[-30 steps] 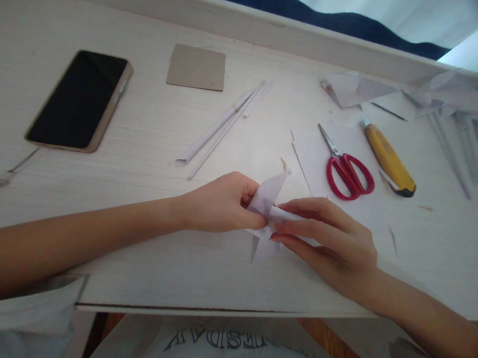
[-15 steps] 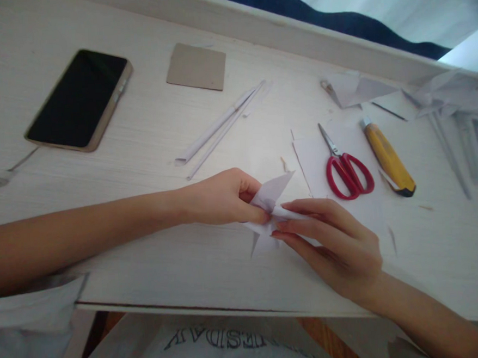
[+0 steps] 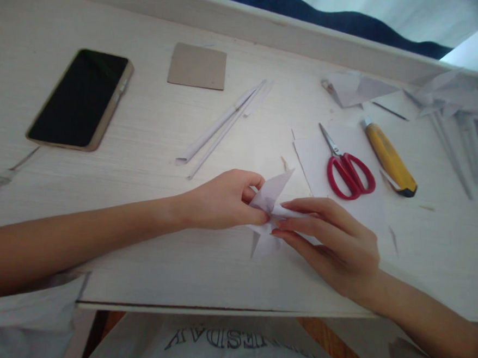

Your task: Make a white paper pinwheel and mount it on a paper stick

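A small folded piece of white paper (image 3: 269, 196) with pointed flaps sits between both hands near the table's front edge. My left hand (image 3: 220, 201) pinches the paper's left side with thumb and fingers closed. My right hand (image 3: 336, 243) holds the paper's right side, with its fingers pressed together along a fold. One pointed flap sticks up towards the back, another points down towards the front edge.
Red-handled scissors (image 3: 347, 167) lie on a white sheet (image 3: 315, 160), beside a yellow utility knife (image 3: 390, 157). A black phone (image 3: 80, 99), a cardboard square (image 3: 197, 67) and thin rolled paper sticks (image 3: 221, 127) lie further back. Paper scraps and sticks (image 3: 450, 104) clutter the right.
Both hands stay on the folded paper. The upper flap has shifted slightly right and the fingers have adjusted their pinch a little.
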`<state>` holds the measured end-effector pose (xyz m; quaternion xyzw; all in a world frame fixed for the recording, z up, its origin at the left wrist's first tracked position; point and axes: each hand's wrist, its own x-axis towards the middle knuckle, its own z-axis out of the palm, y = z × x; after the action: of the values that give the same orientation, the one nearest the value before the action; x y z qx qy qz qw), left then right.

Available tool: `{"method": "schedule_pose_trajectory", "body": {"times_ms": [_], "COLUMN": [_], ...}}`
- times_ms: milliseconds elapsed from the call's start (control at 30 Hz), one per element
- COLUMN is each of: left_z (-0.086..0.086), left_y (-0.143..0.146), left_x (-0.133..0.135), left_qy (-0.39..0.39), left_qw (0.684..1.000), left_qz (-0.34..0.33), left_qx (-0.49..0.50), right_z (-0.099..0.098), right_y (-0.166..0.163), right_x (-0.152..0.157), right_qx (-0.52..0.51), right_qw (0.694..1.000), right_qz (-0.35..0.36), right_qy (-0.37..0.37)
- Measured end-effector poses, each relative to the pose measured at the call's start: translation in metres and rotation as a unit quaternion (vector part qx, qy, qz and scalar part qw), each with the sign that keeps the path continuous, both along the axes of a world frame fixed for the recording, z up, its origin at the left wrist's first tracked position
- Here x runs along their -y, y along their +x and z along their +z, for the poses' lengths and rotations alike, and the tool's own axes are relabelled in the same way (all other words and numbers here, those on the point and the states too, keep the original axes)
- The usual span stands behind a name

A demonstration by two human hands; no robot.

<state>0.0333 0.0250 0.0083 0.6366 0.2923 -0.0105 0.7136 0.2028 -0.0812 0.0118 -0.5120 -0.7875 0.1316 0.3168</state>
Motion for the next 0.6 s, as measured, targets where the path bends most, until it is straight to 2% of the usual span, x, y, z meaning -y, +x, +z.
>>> {"method": "schedule_pose_trajectory", "body": {"times_ms": [267, 600], "left_z": [0.0017, 0.0032], "left_y": [-0.0003, 0.0003], "left_x": [0.0010, 0.0019], "left_qy": [0.047, 0.070], "left_qw": [0.999, 0.997], "left_qz": [-0.001, -0.003], "left_qx": [-0.012, -0.011], "right_z": [-0.0028, -0.0049], "right_y": [-0.0020, -0.0031], "right_x": [0.0012, -0.0013], "right_qx": [0.023, 0.036], "right_qw": [1.000, 0.998], "right_qz": [-0.014, -0.016], "right_qy": [0.003, 0.050]}}
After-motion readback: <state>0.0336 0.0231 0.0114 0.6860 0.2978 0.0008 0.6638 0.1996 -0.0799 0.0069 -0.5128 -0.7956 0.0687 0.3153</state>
